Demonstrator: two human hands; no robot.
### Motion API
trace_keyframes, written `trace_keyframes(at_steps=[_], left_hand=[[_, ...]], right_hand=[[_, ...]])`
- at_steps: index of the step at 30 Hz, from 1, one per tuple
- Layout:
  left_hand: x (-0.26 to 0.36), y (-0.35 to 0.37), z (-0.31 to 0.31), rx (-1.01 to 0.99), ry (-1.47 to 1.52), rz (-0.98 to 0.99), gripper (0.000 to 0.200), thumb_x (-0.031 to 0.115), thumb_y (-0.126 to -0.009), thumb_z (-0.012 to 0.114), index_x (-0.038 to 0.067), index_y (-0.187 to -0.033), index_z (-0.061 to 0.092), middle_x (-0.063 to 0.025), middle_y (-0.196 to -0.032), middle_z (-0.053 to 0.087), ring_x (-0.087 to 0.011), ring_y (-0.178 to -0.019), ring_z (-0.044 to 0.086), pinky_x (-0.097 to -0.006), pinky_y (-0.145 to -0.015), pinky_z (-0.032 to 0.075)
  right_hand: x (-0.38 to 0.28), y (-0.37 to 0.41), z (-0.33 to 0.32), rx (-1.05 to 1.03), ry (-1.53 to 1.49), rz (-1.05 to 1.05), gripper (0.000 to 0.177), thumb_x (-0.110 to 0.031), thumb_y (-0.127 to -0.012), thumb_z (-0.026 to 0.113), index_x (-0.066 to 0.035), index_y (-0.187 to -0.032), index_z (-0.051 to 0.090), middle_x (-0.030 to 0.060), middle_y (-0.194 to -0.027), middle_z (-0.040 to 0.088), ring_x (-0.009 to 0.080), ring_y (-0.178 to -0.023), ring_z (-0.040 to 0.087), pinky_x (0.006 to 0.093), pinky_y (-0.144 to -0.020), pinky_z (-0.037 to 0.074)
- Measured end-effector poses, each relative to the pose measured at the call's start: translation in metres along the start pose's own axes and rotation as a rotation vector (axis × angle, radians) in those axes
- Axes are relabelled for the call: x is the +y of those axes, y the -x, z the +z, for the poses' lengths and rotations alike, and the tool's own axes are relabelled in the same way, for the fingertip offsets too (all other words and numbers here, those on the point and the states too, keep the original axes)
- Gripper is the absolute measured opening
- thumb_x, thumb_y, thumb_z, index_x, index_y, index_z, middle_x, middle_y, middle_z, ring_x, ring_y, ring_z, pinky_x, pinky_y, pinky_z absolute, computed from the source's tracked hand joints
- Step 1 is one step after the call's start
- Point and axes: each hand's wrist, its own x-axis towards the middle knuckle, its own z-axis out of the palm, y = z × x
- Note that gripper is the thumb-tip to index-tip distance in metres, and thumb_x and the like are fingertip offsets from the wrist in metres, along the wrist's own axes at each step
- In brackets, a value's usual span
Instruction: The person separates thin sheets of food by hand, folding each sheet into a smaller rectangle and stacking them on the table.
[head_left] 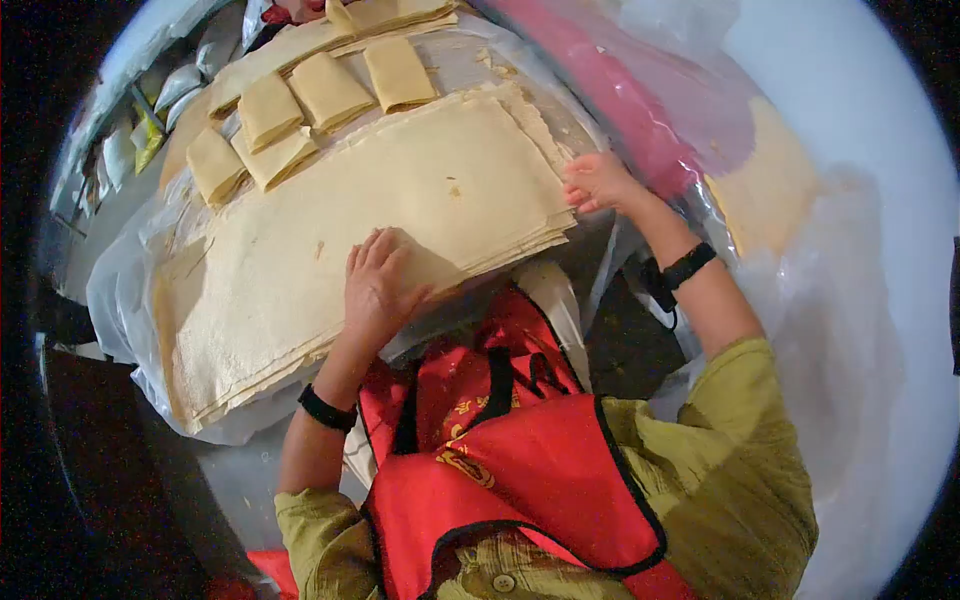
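Note:
A broad stack of thin, pale yellow sheets (400, 190), which look like tofu skin, spreads over the table in front of me. My left hand (378, 285) rests on the top sheet by the near edge, palm down with its fingers stretched out. At the stack's right edge is my right hand (598, 183), its fingers curled together beside the sheet corners. Whether a sheet edge is caught between those fingers is hidden. Beyond the stack's far left side lie several folded sheets (330, 92), some overlapping.
Clear plastic film (125, 300) hangs from the table's left side. More sheets (300, 45) lie at the far edge. To the right is a plastic-covered pink and tan surface (640, 110). Bags (180, 85) stand at the upper left. My red apron (520, 470) reaches the near edge.

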Motion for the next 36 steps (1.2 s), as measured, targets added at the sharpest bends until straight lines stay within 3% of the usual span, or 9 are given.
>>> trace_keyframes(at_steps=[3, 9, 14, 16, 20, 30, 33, 34, 36], left_hand=[[-0.002, 0.0, 0.011, 0.004, -0.03, 0.007, 0.045, 0.023, -0.063, 0.069, 0.002, -0.1, 0.055, -0.0174, -0.116, 0.047, -0.0363, -0.111, 0.041, -0.0443, -0.093, 0.033], [-0.006, 0.001, 0.017, 0.044, -0.035, 0.027, 0.043, 0.021, -0.066, 0.067, 0.002, -0.101, 0.053, -0.017, -0.115, 0.048, -0.0354, -0.11, 0.042, -0.0447, -0.091, 0.033], [-0.011, 0.003, 0.02, 0.042, 0.086, -0.027, 0.039, 0.023, -0.068, 0.064, 0.003, -0.1, 0.055, -0.0156, -0.116, 0.046, -0.0321, -0.116, 0.037, -0.0461, -0.096, 0.027], [-0.012, 0.0, 0.017, 0.06, 0.099, -0.013, 0.04, 0.022, -0.067, 0.067, 0.002, -0.1, 0.055, -0.0159, -0.111, 0.051, -0.033, -0.108, 0.045, -0.0416, -0.09, 0.036], [0.003, -0.019, 0.012, 0.068, 0.264, -0.183, 0.041, 0.029, -0.069, 0.067, -0.001, -0.095, 0.057, -0.0171, -0.101, 0.056, -0.0321, -0.094, 0.053, -0.0373, -0.08, 0.044], [0.075, -0.107, 0.037, 0.05, 0.37, -0.196, 0.043, 0.032, -0.072, 0.067, -0.005, -0.093, 0.059, -0.016, -0.082, 0.063, -0.0231, -0.071, 0.061, -0.0318, -0.065, 0.049], [0.044, -0.122, 0.094, 0.069, 0.688, -0.356, 0.03, 0.025, -0.074, 0.06, -0.003, -0.086, 0.06, -0.015, -0.071, 0.06, -0.0275, -0.06, 0.059, -0.0361, -0.056, 0.045], [0.056, -0.12, 0.077, -0.022, 0.916, -0.567, 0.027, 0.021, -0.08, 0.057, -0.005, -0.084, 0.06, -0.0103, -0.073, 0.061, -0.0182, -0.058, 0.058, -0.0292, -0.055, 0.048], [0.054, -0.117, 0.077, -0.003, 1.173, -0.717, 0.022, 0.018, -0.08, 0.054, -0.004, -0.083, 0.06, -0.0089, -0.07, 0.059, -0.018, -0.056, 0.056, -0.0287, -0.053, 0.048]], right_hand=[[0.027, -0.019, 0.003, 0.21, 0.488, -0.226, 0.036, -0.022, -0.073, 0.064, -0.001, -0.101, 0.052, 0.0082, -0.078, 0.06, 0.0151, -0.063, 0.059, 0.0262, -0.05, 0.045], [0.021, -0.009, 0.016, 0.264, 0.52, -0.277, 0.038, -0.019, -0.068, 0.068, -0.002, -0.098, 0.053, 0.0069, -0.071, 0.06, 0.0129, -0.062, 0.058, 0.0249, -0.047, 0.041], [-0.008, -0.004, 0.011, 0.035, -0.297, -0.092, 0.028, -0.014, -0.071, 0.065, -0.004, -0.094, 0.053, 0.0058, -0.075, 0.059, 0.0118, -0.06, 0.058, 0.024, -0.047, 0.043], [-0.043, 0.016, 0.008, -0.115, -0.678, -0.111, 0.02, -0.011, -0.074, 0.061, -0.004, -0.091, 0.053, 0.0044, -0.072, 0.058, 0.012, -0.059, 0.059, 0.0235, -0.044, 0.043], [-0.072, 0.012, 0.023, -0.103, 0.125, -0.207, 0.014, -0.013, -0.076, 0.059, -0.004, -0.083, 0.051, 0.0051, -0.07, 0.057, 0.0128, -0.057, 0.06, 0.0212, -0.041, 0.042], [-0.102, 0.044, 0.047, -0.062, 0.323, -0.334, 0.017, -0.019, -0.077, 0.057, -0.003, -0.08, 0.052, 0.005, -0.067, 0.058, 0.0126, -0.05, 0.059, 0.0222, -0.038, 0.039], [-0.101, 0.05, 0.045, -0.046, 0.241, -0.318, 0.023, -0.024, -0.077, 0.059, -0.002, -0.084, 0.054, 0.0068, -0.072, 0.059, 0.0121, -0.05, 0.057, 0.0222, -0.04, 0.04], [-0.088, 0.038, 0.043, -0.034, 0.132, -0.32, 0.026, -0.025, -0.077, 0.059, -0.001, -0.086, 0.054, 0.0076, -0.074, 0.06, 0.0122, -0.051, 0.057, 0.0222, -0.041, 0.041], [-0.062, 0.015, 0.04, 0.088, 0.119, -0.414, 0.031, -0.03, -0.077, 0.06, -0.001, -0.087, 0.054, 0.0087, -0.077, 0.06, 0.0127, -0.054, 0.058, 0.0226, -0.044, 0.042]])
